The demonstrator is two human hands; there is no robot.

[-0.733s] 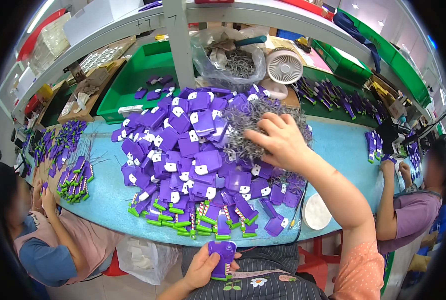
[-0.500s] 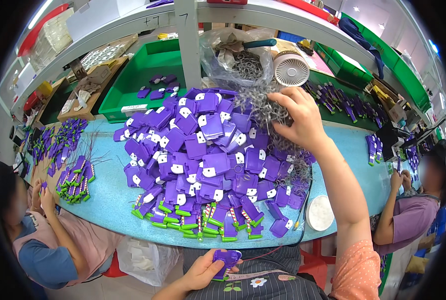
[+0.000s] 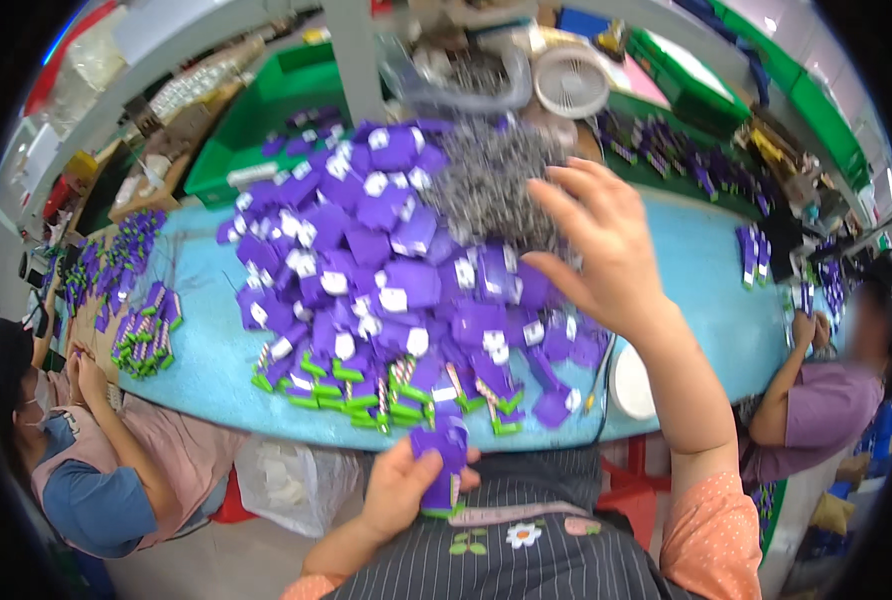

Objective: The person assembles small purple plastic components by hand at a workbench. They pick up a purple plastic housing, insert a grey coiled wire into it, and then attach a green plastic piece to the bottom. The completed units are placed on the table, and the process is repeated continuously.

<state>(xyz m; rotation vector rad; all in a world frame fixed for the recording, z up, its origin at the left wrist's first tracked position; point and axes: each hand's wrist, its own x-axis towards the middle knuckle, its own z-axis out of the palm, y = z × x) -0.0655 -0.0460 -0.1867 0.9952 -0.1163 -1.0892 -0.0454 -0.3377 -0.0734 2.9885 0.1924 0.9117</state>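
Note:
My left hand (image 3: 404, 485) grips a purple plastic casing (image 3: 444, 462) with a green end, low in front of my apron. Over the right side of the heap, my right hand (image 3: 606, 245) has its fingers spread, with nothing visible in them. Beside those fingertips lies a tangle of small grey wiry metal pieces (image 3: 496, 180); blur hides their exact shape. A large heap of purple plastic parts with white patches (image 3: 366, 245) covers the table's middle. Along its near side lie purple casings with green ends and striped strips (image 3: 396, 400).
A green tray (image 3: 231, 135) stands behind the heap, left of a pale post (image 3: 356, 60). A small white fan (image 3: 571, 82) is at the back. A round white container (image 3: 634, 383) sits near the table's right front. Co-workers sit left and right.
My right hand has drawn back a little from the grey pieces and its fingers have spread. The left hand still holds the casing, now higher in view. The whole view has shifted and blurred.

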